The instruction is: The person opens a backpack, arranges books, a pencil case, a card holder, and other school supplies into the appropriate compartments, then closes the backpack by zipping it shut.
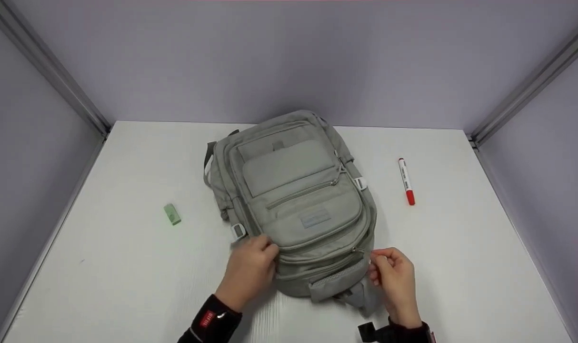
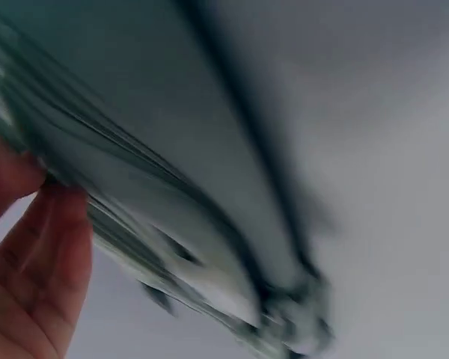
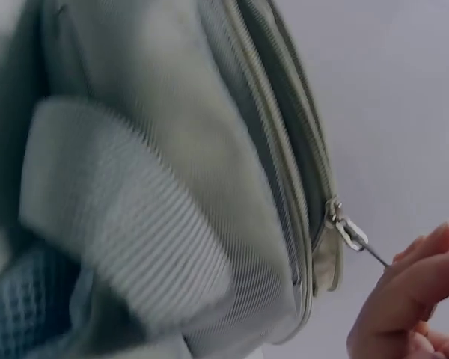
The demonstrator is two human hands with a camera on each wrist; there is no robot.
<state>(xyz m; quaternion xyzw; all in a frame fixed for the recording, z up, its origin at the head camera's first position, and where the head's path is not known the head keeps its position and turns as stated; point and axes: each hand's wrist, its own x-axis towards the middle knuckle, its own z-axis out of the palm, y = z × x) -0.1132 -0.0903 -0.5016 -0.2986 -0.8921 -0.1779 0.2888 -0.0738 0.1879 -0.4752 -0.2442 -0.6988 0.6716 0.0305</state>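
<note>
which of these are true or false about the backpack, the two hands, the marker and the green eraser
1. The right hand pinches the zipper pull at the backpack's near right corner. True.
2. The left hand lies flat on the table, away from the backpack. False: it grips the bag's near left edge.
3. The red-capped marker lies on the table to the right of the backpack. True.
4. The green eraser sits on top of the backpack. False: it lies on the table to the bag's left, apart from it.
5. The backpack stands upright against the back wall. False: it lies flat with its front pockets facing up.
</note>
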